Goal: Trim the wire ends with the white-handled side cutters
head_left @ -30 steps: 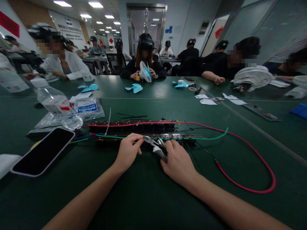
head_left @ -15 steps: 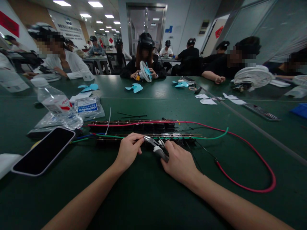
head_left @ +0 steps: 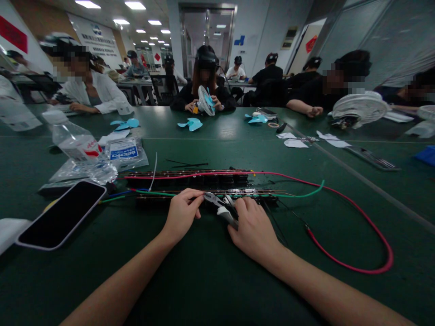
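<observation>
My right hand (head_left: 253,226) is closed round the grey-and-white handles of a pair of pliers (head_left: 227,216), whose metal jaws point up and left. At the jaw tips, my left hand (head_left: 183,213) pinches with thumb and fingertips; whatever lies between them is too small to make out. Just beyond both hands, a long dark strip (head_left: 156,195) carries a green wire (head_left: 302,196) along it. Behind it lies a second dark strip (head_left: 220,179) with a red wire (head_left: 278,174) across its top. The red wire loops round to the right on the table.
On the left are a phone (head_left: 63,215), a plastic bottle (head_left: 79,145) and a plastic bag (head_left: 127,151). Blue fan blades (head_left: 190,124) lie farther back. A metal tray (head_left: 370,158) is at the right. Several people sit across the green table (head_left: 217,280), one holding a small fan (head_left: 205,101).
The handles of the pliers have shifted very slightly in my right hand. My left hand keeps its pinch in the same place. Across the table at left, a person's arms have moved.
</observation>
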`<action>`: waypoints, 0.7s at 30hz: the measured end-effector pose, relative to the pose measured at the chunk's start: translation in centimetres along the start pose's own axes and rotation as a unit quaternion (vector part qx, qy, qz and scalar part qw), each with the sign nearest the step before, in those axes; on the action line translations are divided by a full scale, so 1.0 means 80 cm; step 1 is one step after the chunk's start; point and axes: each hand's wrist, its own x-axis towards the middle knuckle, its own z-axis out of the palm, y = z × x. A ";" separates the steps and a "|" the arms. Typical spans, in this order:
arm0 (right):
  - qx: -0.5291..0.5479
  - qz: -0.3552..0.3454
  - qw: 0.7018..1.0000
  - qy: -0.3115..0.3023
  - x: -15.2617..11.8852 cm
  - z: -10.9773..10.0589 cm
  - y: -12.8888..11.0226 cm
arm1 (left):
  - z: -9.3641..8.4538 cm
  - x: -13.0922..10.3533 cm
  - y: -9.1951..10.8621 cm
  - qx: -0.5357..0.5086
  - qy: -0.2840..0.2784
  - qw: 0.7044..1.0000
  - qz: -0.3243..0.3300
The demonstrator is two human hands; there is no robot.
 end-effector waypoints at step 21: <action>0.012 0.003 0.999 -0.044 0.004 -0.012 -0.003 | -0.001 0.001 -0.001 -0.005 -0.002 1.000 0.002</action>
